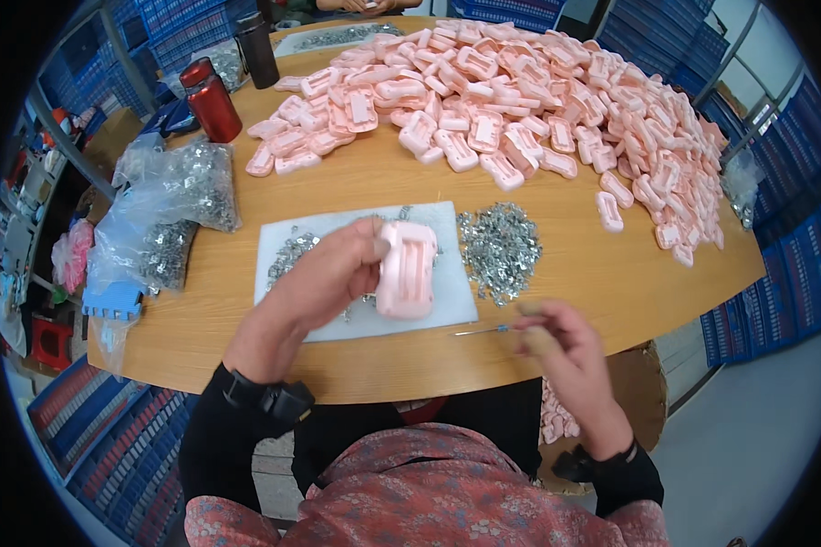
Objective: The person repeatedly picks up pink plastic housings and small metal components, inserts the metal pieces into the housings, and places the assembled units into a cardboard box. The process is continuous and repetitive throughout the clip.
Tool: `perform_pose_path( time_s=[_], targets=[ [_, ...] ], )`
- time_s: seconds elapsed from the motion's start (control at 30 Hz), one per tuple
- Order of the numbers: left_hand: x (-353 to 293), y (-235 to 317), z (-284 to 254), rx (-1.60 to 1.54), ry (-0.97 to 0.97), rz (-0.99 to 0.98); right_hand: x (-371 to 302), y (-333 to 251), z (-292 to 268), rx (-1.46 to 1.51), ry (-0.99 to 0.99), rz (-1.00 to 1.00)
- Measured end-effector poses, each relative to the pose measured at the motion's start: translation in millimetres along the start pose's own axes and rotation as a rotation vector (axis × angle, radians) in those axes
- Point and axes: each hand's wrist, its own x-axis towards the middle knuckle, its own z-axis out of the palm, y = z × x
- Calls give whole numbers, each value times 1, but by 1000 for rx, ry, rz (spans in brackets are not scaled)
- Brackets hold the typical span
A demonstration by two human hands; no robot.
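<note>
Pink casing (406, 278) | clamping by its edge in left hand (333, 273), presumably baring recess for view — spacing hands apart | poising right hand (564, 345) by slim tool (483, 331) — cannot tell grip

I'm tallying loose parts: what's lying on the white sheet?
Small metal pieces lie on the white sheet; the left hand and pink casing hide its middle from view.

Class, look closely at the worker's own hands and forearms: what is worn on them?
The left hand and right hand are bare, without gloves. Each wrist carries a dark strap with a boxy black device. Black sleeves cover the forearms, meeting reddish floral fabric above.
</note>
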Motion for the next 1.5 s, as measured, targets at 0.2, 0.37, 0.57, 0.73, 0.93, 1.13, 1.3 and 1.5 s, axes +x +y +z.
perform_pose_path(
  time_s=[0.2, 0.37, 0.57, 0.73, 0.93, 1.13, 1.3, 1.5],
  targets=[
    [-23, -48, 15, -133, -85, 16, 21, 11, 52, 419, -276, 350],
    [-31, -85, 9, -158, -25, 75, 16, 32, 51, 449, -312, 358],
    [-43, -96, 34, -304, -6, 46, 12, 33, 54, 330, -426, 416],
    [-52, -91, 14, -287, 104, 103, 30, 19, 27, -239, -166, 175],
    [-55, -106, -11, -549, 70, 40, 81, 24, 33, -812, -152, -217],
    [-55, -108, -18, -609, 39, -7, 112, 40, 57, -927, -217, -268],
    [-53, -107, -20, -610, 25, -33, 117, 44, 63, -1002, -221, -255],
    [-54, -109, -22, -601, 27, -28, 120, 42, 68, -1033, -234, -227]
  ],
)
